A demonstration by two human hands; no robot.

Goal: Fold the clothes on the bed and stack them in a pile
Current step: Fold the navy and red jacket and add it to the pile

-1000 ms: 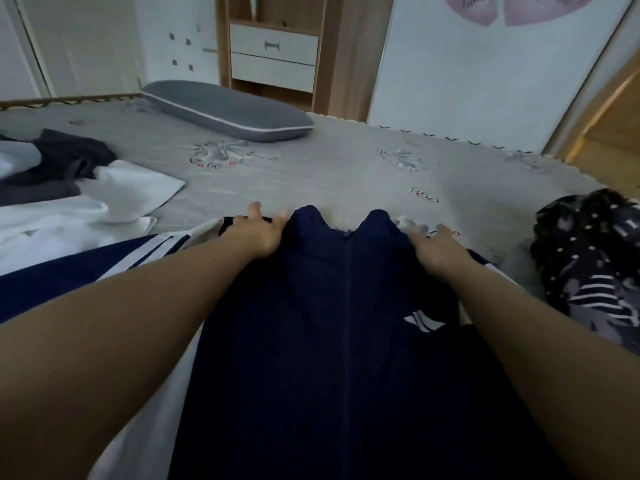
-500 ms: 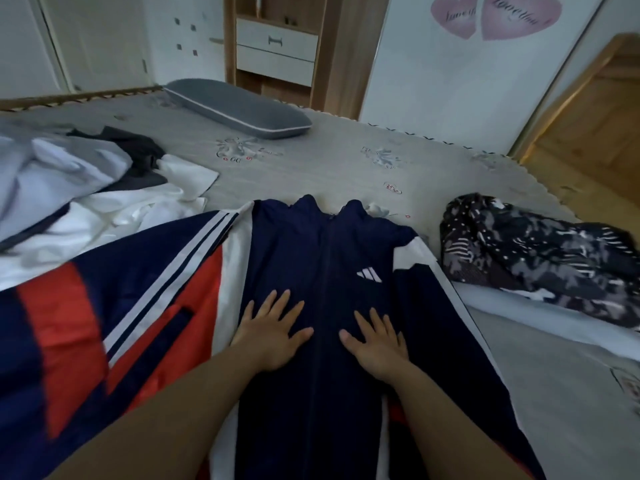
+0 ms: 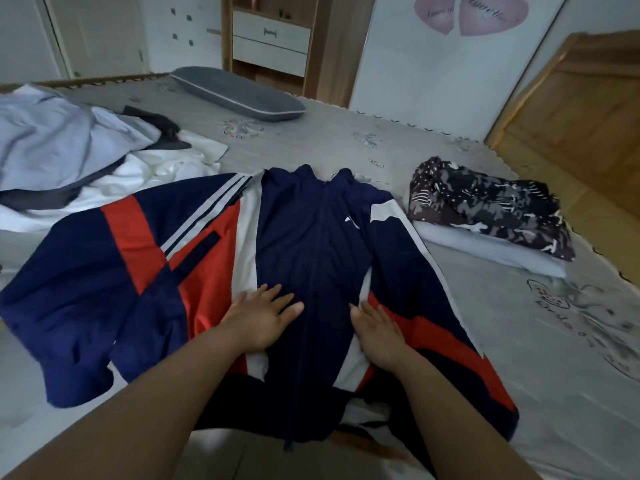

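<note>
Near edge of bed (image 3: 571,393): one navy, red and white track jacket (image 3: 311,244) lies front up, zip closed, hem toward the person, collar pointing to the far side. Left hand (image 3: 258,318) and right hand (image 3: 377,329) both rest flat on the lower front panel, either side of the zip, fingers straight, grasping nothing.

Step in hand, as judged: smoothing the jacket flat before folding. Left sleeve spread wide toward the left edge; right sleeve lies along the body. Next move likely calls for bringing each sleeve in across the front, then folding hem up to collar.

Count: one jacket in work. One folded pile (image 3: 491,216) toward the right edge, two items visible, patterned dark garment on a pale one. Unfolded heap (image 3: 76,157) at far left: at least three pieces; exact number unclear. One grey pillow (image 3: 239,95) at far edge.
</note>
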